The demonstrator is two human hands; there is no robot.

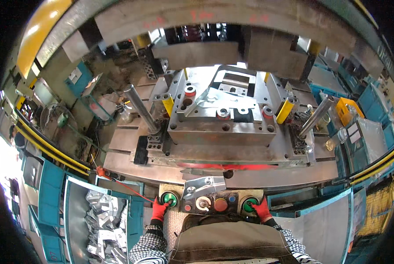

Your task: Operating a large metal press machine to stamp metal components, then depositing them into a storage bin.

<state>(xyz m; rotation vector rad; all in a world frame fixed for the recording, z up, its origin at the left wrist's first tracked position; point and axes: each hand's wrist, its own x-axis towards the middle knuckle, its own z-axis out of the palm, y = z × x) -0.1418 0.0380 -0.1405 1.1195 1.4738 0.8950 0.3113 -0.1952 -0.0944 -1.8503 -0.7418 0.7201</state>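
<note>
My left hand (159, 210), in a red glove, reaches onto the green push button (171, 199) at the left end of a control panel. On the right end, my right hand (263, 210), also red-gloved, touches a second green push button (249, 206). Both hands have fingers stretched toward the buttons and hold nothing; some fingers are hidden. Between them a bent, silvery sheet-metal bracket (202, 186) rests along the panel's far edge. A flat metal part (225, 102) lies on the lower die (219, 136) in front of me.
The press's upper die (201, 55) hangs above the lower one. Steel guide posts (140, 108) and yellow posts (285, 110) stand at the sides. A bin of metal parts (105, 224) is at left, a metal-topped table (316, 233) at right. A red emergency knob (220, 204) sits mid-panel.
</note>
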